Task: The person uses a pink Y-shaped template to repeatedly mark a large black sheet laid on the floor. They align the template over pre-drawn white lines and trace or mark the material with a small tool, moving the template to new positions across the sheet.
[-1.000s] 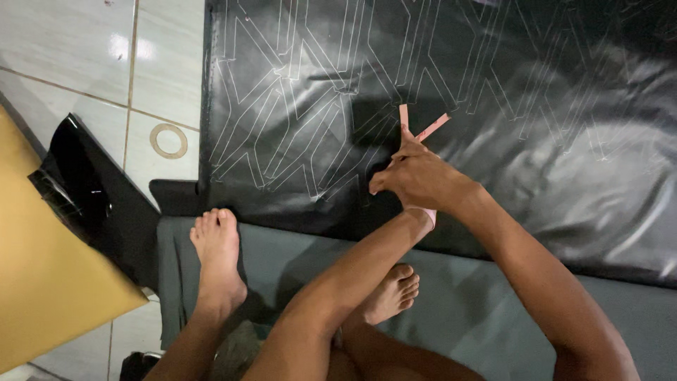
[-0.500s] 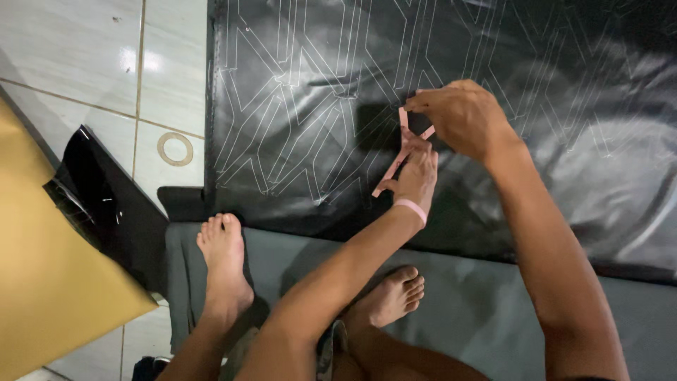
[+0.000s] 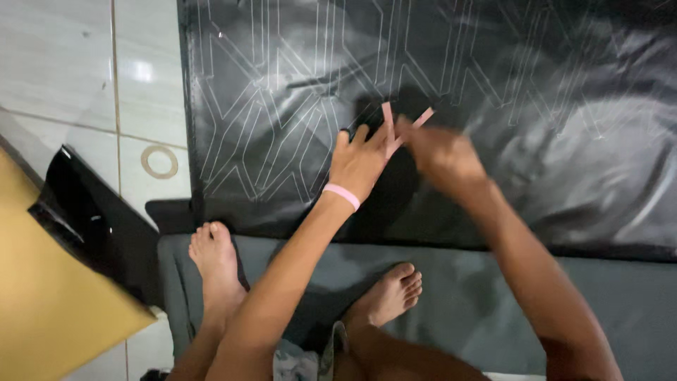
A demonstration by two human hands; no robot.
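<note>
My left hand, with a pink band on its wrist, lies palm down and fingers spread on a black sheet marked with white line patterns. Two ends of a pink strip stick up in a V just past its fingertips. My right hand is blurred and pinches the strip where the two ends meet. Both hands touch at the middle of the sheet.
I sit on a grey mat with both bare feet on it. A ring of tape lies on the white tiled floor at left. A yellow board and a glossy black piece sit at the lower left.
My right hand came down from above the strip to my left hand's right side. My left hand opened flat on the sheet. The camera moved closer.
</note>
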